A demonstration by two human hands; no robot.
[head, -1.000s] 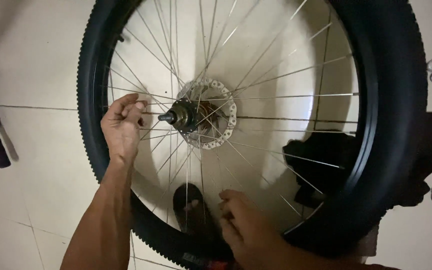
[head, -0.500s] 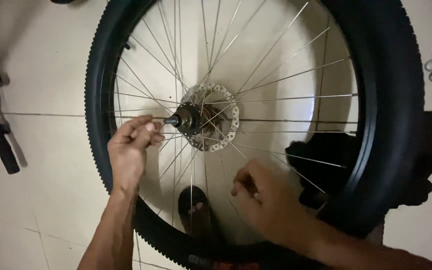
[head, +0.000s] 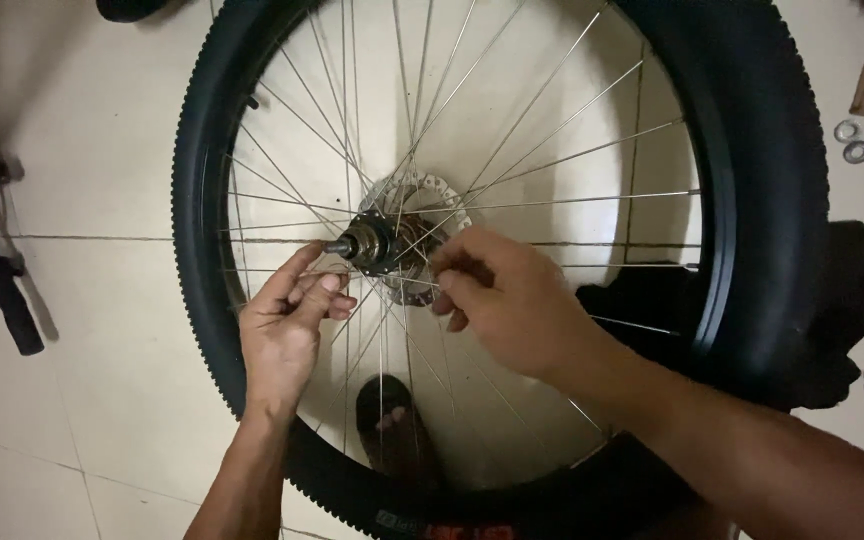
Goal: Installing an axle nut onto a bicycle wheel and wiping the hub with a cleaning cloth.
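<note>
The bicycle wheel (head: 752, 200) stands upright on the tiled floor (head: 82, 160), its knobby black rubber tyre cut off at top and bottom. Thin steel spokes (head: 552, 200) run to the metal hub (head: 377, 245) at centre, with a perforated brake disc (head: 422, 195) behind it. My left hand (head: 287, 335) sits just below the threaded axle end (head: 337, 246), fingers (head: 297, 275) loosely curled and touching it. My right hand (head: 512, 300) reaches through the spokes beside the hub; whether its fingers pinch anything, I cannot tell. A sandalled foot (head: 392, 430) shows behind the spokes. Metal rings (head: 852, 140) lie on the floor at right.
</note>
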